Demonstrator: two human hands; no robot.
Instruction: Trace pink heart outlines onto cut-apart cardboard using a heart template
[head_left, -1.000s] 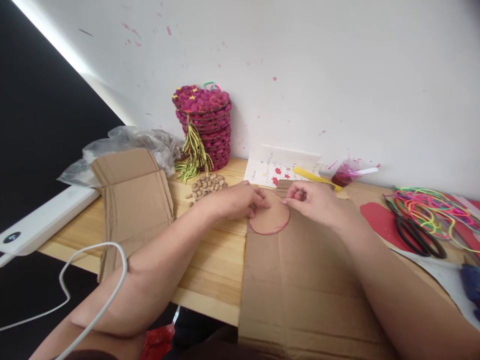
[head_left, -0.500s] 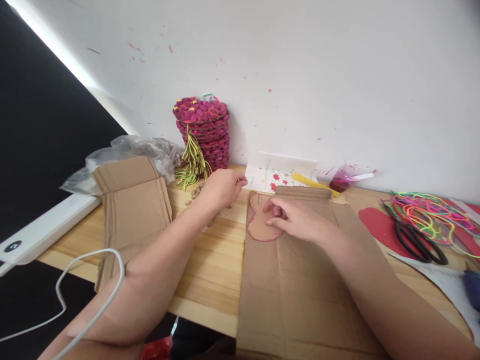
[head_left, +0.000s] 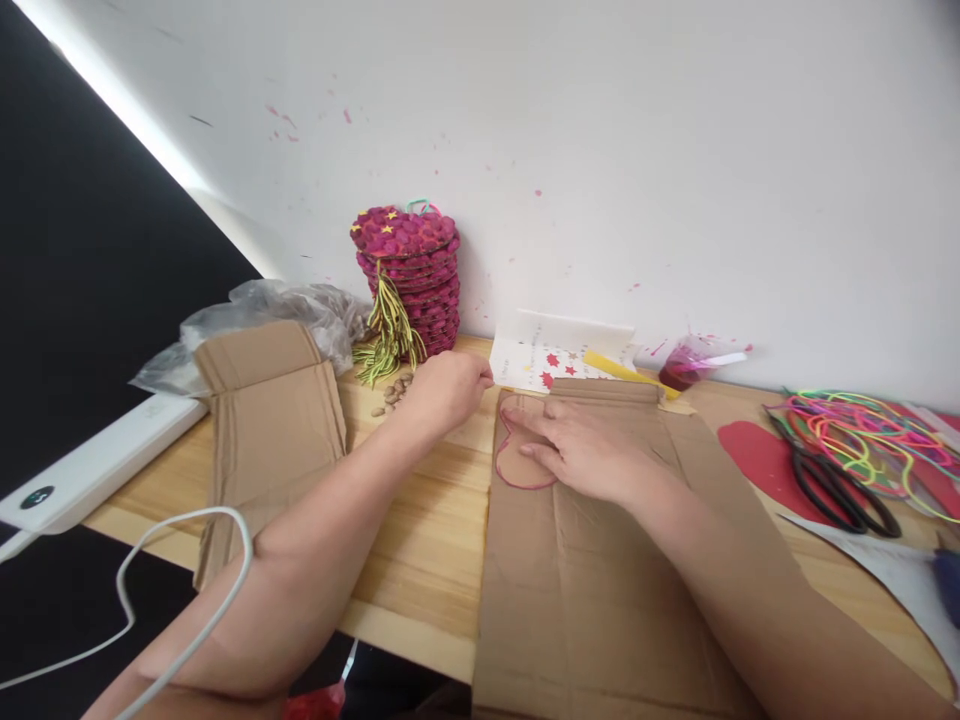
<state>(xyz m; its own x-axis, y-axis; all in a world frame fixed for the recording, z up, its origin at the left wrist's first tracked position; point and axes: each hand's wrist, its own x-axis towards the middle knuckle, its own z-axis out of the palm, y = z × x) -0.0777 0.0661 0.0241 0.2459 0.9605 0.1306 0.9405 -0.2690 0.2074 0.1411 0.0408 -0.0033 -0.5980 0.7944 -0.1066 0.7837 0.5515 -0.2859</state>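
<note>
Over the wooden table, my left hand [head_left: 452,384] is closed in a pinch; whatever its fingertips may hold is hidden. Small tan nut-like pieces [head_left: 390,396] lie beside its wrist. My right hand [head_left: 574,440] lies with fingers stretched over a large flat sheet of cardboard [head_left: 600,590]. Those fingers partly cover a cardboard shape with rounded lobes [head_left: 516,465], outlined in pink, at the sheet's upper left corner. Just beyond both hands is a white paper [head_left: 521,350] bearing red stars.
A magenta box with a yellow tassel [head_left: 409,270] stands against the wall, near a plastic bag [head_left: 300,305] and folded cardboard [head_left: 277,420]. On the right are a cup [head_left: 682,365], black scissors [head_left: 832,485] and colourful cords [head_left: 855,430]. A white cable [head_left: 187,515] hangs at the left.
My right hand's fingers have straightened from a loose curl and reach further left over the outlined shape. My left hand stays pinched in nearly the same place. The view has shifted slightly.
</note>
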